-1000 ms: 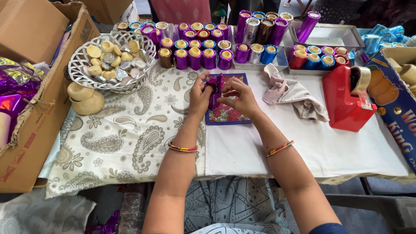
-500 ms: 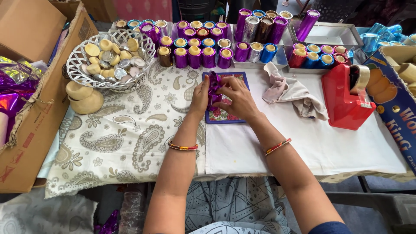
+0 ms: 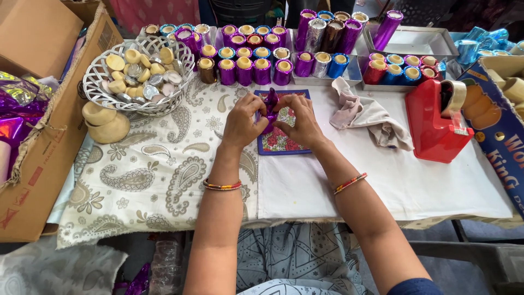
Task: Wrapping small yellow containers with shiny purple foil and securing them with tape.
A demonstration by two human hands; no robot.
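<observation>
Both hands meet over the floral mat point(image 3: 281, 139) near the counter's point(image 3: 393, 186) far edge; the left hand point(image 3: 244, 124) and right hand point(image 3: 302, 121) each pinch the purple foil piece point(image 3: 269, 104) between fingertips; to wrap it well, I judge, keep the foil taut, fold evenly, and work low over the mat.

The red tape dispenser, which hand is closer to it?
Right. The right hand is nearer the red tape dispenser, with a crumpled cloth between; the left hand is farther away.

Beaded bracelets point(image 3: 222, 186), dark blue sleeve point(image 3: 416, 286)
</observation>
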